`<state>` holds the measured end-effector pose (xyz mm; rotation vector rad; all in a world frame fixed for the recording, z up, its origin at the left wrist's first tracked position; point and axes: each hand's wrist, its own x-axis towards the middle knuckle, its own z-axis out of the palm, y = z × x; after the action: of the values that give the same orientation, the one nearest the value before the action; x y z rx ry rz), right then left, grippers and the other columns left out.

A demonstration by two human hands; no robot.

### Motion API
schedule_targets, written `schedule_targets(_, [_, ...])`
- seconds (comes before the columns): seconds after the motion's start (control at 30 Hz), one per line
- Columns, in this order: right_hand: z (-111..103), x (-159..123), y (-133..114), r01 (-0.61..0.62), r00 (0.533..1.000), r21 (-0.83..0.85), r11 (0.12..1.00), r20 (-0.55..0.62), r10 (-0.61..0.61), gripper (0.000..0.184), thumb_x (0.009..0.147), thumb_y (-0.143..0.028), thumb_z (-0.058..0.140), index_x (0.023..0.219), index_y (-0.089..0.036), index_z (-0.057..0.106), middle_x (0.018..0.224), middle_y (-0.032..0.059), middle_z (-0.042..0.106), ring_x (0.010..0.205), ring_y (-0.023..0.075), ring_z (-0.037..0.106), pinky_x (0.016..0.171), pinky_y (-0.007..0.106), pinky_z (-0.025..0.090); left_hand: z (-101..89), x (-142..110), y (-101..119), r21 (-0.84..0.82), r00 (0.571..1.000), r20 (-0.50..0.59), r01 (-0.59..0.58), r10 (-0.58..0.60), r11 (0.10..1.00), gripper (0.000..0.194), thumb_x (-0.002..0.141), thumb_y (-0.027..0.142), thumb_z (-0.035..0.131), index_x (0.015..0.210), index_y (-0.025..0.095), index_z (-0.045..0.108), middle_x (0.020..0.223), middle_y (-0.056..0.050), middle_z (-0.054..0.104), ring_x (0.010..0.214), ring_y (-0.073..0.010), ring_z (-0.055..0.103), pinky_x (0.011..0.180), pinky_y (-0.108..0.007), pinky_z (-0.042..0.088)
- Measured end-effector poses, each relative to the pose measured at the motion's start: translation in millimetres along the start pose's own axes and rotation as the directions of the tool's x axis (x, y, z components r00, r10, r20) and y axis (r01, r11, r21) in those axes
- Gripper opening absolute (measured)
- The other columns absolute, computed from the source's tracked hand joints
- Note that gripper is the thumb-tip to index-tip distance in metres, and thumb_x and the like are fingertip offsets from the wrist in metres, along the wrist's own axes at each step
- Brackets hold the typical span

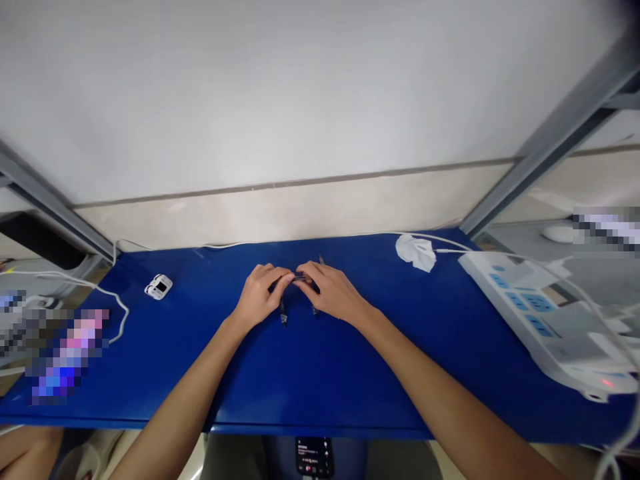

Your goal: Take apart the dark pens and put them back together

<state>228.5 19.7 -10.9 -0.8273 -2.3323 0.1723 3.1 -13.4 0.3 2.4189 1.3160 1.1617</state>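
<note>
My left hand (260,293) and my right hand (330,290) meet over the middle of the blue table (310,373). Both are closed in a pinch on a thin black cable (300,278) stretched between their fingertips. One dark cable end (283,315) hangs down below my left hand and another dark cable end (315,310) lies under my right hand. A short dark tip shows behind my right hand. Most of the cable is hidden by my fingers.
A small white device (159,287) lies at the left. A crumpled white mask (416,252) sits at the back right beside a white power strip (545,320) with plugs and white cords. A white cable (107,293) loops at the left. A phone (313,457) shows below the table edge.
</note>
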Motion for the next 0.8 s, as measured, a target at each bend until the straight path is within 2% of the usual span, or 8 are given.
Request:
schedule_targets(0.1, [-1.5, 0.1, -0.1, 0.017, 1.0, -0.019, 1.0, 0.021, -0.016, 0.02, 0.108, -0.03, 0.052, 0.125, -0.022, 0.061, 0.115, 0.0113, 0.07, 0.095, 0.0248, 0.069, 0.088, 0.041, 0.054, 2.3, 0.5, -5.4, 0.052, 0.998, 0.019, -0.062, 0.061, 0.997, 0.025, 0.101, 0.048, 0.065, 0.105, 0.025, 0.075, 0.1, -0.005, 0.08, 0.085, -0.0213, 0.068, 0.084, -0.041, 0.046])
schedule_targets(0.27, [-4.4, 1.7, -0.8, 0.076, 0.996, -0.057, 0.995, 0.043, -0.073, 0.028, 0.11, -0.029, 0.047, 0.132, -0.022, 0.063, 0.112, 0.0116, 0.065, 0.098, 0.0252, 0.065, 0.096, 0.046, 0.052, 1.1, 1.5, -10.2, 0.064, 0.999, 0.008, -0.053, 0.053, 0.997, 0.022, 0.102, 0.043, 0.064, 0.107, 0.025, 0.076, 0.097, -0.005, 0.079, 0.087, -0.0228, 0.067, 0.082, -0.041, 0.045])
schedule_targets(0.5, [-2.8, 3.6, 0.5, 0.102, 0.995, -0.12, 0.988, 0.037, -0.098, 0.027, 0.114, -0.028, 0.041, 0.122, -0.019, 0.066, 0.109, 0.0119, 0.063, 0.097, 0.0242, 0.062, 0.094, 0.044, 0.052, -2.1, 1.9, -9.3, 0.066, 0.996, 0.056, -0.067, 0.064, 0.996, 0.023, 0.106, 0.039, 0.057, 0.113, 0.027, 0.075, 0.105, -0.005, 0.081, 0.09, -0.0228, 0.067, 0.085, -0.043, 0.043])
schedule_targets(0.8, [-0.4, 4.7, 0.7, 0.107, 0.994, -0.153, 0.982, 0.038, -0.102, 0.026, 0.114, -0.029, 0.042, 0.115, -0.018, 0.065, 0.106, 0.0107, 0.064, 0.095, 0.023, 0.063, 0.088, 0.041, 0.053, 1.1, 1.5, -9.2, 0.134, 0.997, 0.052, -0.058, 0.051, 0.989, 0.022, 0.107, 0.037, 0.055, 0.104, 0.024, 0.074, 0.096, -0.005, 0.079, 0.092, -0.0239, 0.064, 0.085, -0.042, 0.041])
